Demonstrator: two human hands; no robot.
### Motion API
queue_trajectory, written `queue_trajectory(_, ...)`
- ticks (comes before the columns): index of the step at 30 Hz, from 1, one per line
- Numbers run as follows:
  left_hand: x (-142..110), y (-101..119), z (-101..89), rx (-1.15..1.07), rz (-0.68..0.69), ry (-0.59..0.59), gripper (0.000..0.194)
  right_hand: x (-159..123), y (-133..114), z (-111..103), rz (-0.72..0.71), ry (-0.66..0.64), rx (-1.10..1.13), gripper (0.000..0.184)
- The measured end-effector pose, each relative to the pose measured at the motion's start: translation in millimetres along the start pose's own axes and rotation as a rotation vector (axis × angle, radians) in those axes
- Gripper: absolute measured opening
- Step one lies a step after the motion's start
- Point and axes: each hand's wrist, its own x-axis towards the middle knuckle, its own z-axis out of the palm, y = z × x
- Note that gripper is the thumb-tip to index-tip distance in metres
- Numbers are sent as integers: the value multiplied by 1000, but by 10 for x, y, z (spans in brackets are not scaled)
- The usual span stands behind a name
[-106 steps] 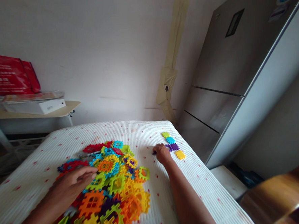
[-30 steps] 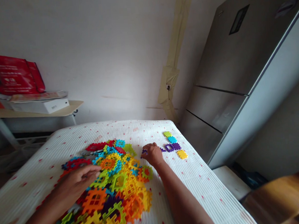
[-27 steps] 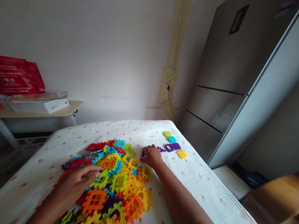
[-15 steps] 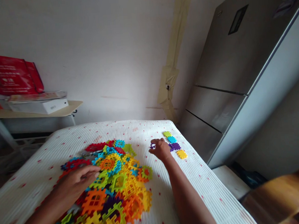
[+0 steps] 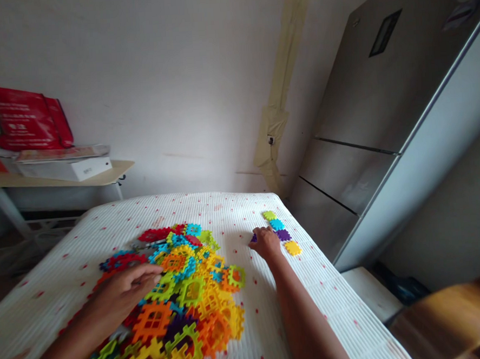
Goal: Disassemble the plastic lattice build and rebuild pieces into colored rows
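Observation:
A loose pile of colourful interlocking plastic tiles (image 5: 192, 291) covers the near left of the cloth. Over its left side my left hand (image 5: 125, 292) hovers, fingers loosely stretched and thumb apart, with nothing visible in it; the fingertips are close to an orange window-pattern tile (image 5: 174, 263). My right hand (image 5: 266, 243), farther out to the right, pinches a small purple tile (image 5: 254, 237) mostly hidden by the fingers. Just right of that hand lies another purple tile (image 5: 283, 235), in a row with a green tile (image 5: 269, 215), a blue tile (image 5: 277, 224) and a yellow tile (image 5: 293, 248).
A white ribbed cloth with red dots (image 5: 225, 207) covers the table. Beyond its right edge stands a grey fridge (image 5: 343, 140). At the left, a side table (image 5: 121, 168) carries a white box (image 5: 66, 169) and a red bag (image 5: 27, 119). A wall socket (image 5: 270, 139) is behind.
My right hand has moved slightly right with the purple tile, closer to the row, and its fingers now point more downward. My left hand has stayed nearly still over the pile.

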Motion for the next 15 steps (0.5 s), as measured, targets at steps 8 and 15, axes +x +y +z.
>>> queue_trajectory(8,11,0,9,-10,-1,-3,49,-3,17,59,18,2,-11,29)
queue_trajectory(15,6,28,-8,12,1,22,48,-14,6,50,26,-7,-13,32)
